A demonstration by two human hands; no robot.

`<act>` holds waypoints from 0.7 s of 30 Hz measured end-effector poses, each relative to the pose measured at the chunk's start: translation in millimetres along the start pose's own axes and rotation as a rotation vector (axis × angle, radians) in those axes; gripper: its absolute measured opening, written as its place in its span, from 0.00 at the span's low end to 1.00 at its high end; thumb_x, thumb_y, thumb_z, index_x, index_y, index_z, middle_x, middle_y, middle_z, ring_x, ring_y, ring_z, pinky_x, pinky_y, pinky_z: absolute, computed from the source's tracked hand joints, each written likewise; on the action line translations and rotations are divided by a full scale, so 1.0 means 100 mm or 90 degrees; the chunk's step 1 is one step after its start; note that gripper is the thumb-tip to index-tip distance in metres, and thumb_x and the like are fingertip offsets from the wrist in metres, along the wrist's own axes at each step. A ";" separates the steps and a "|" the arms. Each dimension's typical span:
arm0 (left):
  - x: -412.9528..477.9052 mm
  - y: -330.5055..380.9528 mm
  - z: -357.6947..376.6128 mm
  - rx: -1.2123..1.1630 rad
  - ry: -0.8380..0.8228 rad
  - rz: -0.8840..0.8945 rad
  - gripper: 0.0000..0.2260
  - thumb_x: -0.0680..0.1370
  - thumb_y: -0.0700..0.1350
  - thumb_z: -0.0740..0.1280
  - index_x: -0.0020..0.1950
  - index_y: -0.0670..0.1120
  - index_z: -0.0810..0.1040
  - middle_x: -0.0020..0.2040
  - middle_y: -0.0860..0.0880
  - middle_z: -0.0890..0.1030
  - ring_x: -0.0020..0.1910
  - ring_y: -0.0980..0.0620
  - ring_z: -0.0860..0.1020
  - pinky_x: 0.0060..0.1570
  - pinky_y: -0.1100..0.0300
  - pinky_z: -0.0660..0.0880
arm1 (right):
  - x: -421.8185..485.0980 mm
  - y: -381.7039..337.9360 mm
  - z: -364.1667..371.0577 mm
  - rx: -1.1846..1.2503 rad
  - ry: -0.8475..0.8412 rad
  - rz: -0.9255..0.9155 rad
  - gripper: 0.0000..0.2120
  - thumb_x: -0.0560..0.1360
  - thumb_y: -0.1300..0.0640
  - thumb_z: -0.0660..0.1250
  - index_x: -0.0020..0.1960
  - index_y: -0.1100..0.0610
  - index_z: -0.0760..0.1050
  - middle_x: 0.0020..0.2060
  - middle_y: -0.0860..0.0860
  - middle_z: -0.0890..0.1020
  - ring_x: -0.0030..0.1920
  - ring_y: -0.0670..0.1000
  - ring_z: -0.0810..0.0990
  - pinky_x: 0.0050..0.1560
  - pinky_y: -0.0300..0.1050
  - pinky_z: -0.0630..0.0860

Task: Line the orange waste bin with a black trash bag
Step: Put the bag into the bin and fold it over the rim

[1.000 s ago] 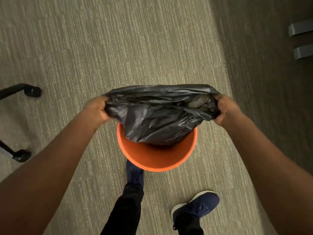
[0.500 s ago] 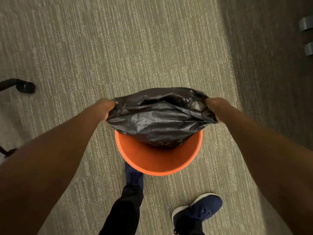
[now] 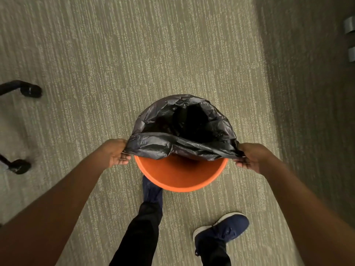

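The orange waste bin (image 3: 180,179) stands on the carpet just ahead of my feet, seen from above. A black trash bag (image 3: 172,144) hangs into it with its mouth open. The bag's far edge is folded over the bin's far rim; the near rim is bare orange. My left hand (image 3: 115,152) pinches the near edge of the bag at the bin's left side. On the right side my right hand (image 3: 251,157) grips the same edge, and the plastic stretches taut between the two hands.
Black chair legs with casters (image 3: 28,91) stand on the carpet at the left. My dark blue shoes (image 3: 221,231) are planted close behind the bin. Grey furniture feet (image 3: 349,24) show at the far right, on darker carpet.
The bag's mouth has opened and its far edge has gone over the bin's far rim. Both hands have dropped lower and spread wider, down to rim level.
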State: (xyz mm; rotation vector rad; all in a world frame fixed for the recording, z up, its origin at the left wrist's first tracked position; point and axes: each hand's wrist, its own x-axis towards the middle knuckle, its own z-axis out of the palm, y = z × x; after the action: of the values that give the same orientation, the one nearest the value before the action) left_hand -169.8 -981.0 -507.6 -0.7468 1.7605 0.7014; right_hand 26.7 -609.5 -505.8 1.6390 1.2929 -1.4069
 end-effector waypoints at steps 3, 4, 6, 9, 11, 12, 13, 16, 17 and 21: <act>-0.08 -0.14 0.01 -0.019 -0.036 0.014 0.06 0.82 0.40 0.64 0.47 0.43 0.78 0.37 0.43 0.80 0.33 0.48 0.77 0.31 0.57 0.78 | -0.10 0.15 -0.02 0.021 -0.036 -0.007 0.07 0.82 0.59 0.62 0.49 0.59 0.77 0.38 0.55 0.82 0.37 0.52 0.81 0.36 0.46 0.78; -0.10 -0.19 0.01 -0.011 -0.047 0.017 0.04 0.81 0.40 0.65 0.47 0.43 0.79 0.37 0.44 0.80 0.32 0.48 0.77 0.32 0.58 0.77 | -0.12 0.19 -0.03 0.028 -0.048 -0.011 0.06 0.82 0.59 0.62 0.49 0.59 0.77 0.39 0.54 0.81 0.38 0.52 0.81 0.37 0.46 0.78; -0.13 -0.26 0.02 0.019 -0.051 0.022 0.04 0.80 0.38 0.65 0.47 0.43 0.79 0.37 0.45 0.80 0.32 0.49 0.77 0.34 0.57 0.76 | -0.15 0.23 -0.04 0.023 -0.062 -0.032 0.06 0.82 0.60 0.62 0.48 0.58 0.77 0.39 0.54 0.81 0.38 0.52 0.80 0.38 0.46 0.79; -0.14 -0.30 0.03 0.054 0.040 0.048 0.05 0.80 0.37 0.64 0.45 0.43 0.77 0.37 0.43 0.79 0.31 0.48 0.75 0.33 0.59 0.72 | -0.16 0.27 -0.05 -0.093 -0.034 -0.088 0.04 0.79 0.61 0.66 0.47 0.58 0.78 0.39 0.55 0.79 0.36 0.50 0.78 0.35 0.44 0.80; -0.13 -0.29 0.04 0.064 0.099 0.053 0.06 0.81 0.38 0.62 0.45 0.42 0.75 0.37 0.41 0.78 0.31 0.47 0.75 0.32 0.59 0.71 | -0.15 0.28 -0.07 -0.209 0.012 -0.133 0.04 0.78 0.63 0.66 0.46 0.61 0.79 0.36 0.55 0.79 0.34 0.51 0.78 0.31 0.42 0.77; -0.13 -0.29 0.04 0.046 0.099 0.043 0.07 0.82 0.39 0.61 0.44 0.41 0.75 0.37 0.41 0.78 0.30 0.47 0.75 0.32 0.59 0.71 | -0.14 0.28 -0.07 -0.255 0.032 -0.150 0.04 0.77 0.63 0.66 0.45 0.62 0.79 0.35 0.56 0.78 0.32 0.52 0.78 0.30 0.41 0.76; -0.13 -0.28 0.05 0.011 0.086 0.023 0.09 0.82 0.39 0.61 0.43 0.42 0.74 0.37 0.41 0.78 0.29 0.47 0.76 0.32 0.59 0.70 | -0.14 0.28 -0.06 -0.275 0.040 -0.154 0.04 0.76 0.64 0.66 0.44 0.63 0.79 0.34 0.57 0.78 0.31 0.52 0.78 0.30 0.41 0.74; -0.10 -0.30 0.05 -0.182 0.043 -0.038 0.12 0.82 0.36 0.57 0.39 0.41 0.71 0.30 0.45 0.75 0.17 0.54 0.72 0.25 0.63 0.66 | -0.16 0.30 0.01 -0.103 0.001 -0.077 0.05 0.79 0.63 0.65 0.50 0.64 0.78 0.38 0.58 0.81 0.35 0.53 0.80 0.34 0.45 0.77; -0.10 -0.31 0.04 -0.276 0.024 -0.044 0.12 0.82 0.35 0.55 0.39 0.42 0.69 0.26 0.47 0.72 0.15 0.56 0.69 0.21 0.66 0.63 | -0.17 0.30 0.03 0.031 -0.022 -0.035 0.05 0.80 0.63 0.64 0.51 0.64 0.77 0.39 0.58 0.81 0.37 0.54 0.81 0.35 0.46 0.78; -0.11 -0.43 -0.01 -0.520 -0.058 0.004 0.11 0.83 0.38 0.55 0.41 0.44 0.68 0.21 0.52 0.69 0.16 0.57 0.64 0.15 0.68 0.57 | -0.23 0.37 0.04 0.418 -0.114 0.038 0.08 0.84 0.58 0.59 0.52 0.60 0.75 0.44 0.56 0.83 0.45 0.53 0.81 0.40 0.48 0.82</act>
State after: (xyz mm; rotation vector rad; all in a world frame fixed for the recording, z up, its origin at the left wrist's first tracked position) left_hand -134.5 -1006.8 -501.2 -1.2187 1.3621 1.4656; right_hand 61.0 -632.0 -490.1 1.8703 0.7024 -2.0237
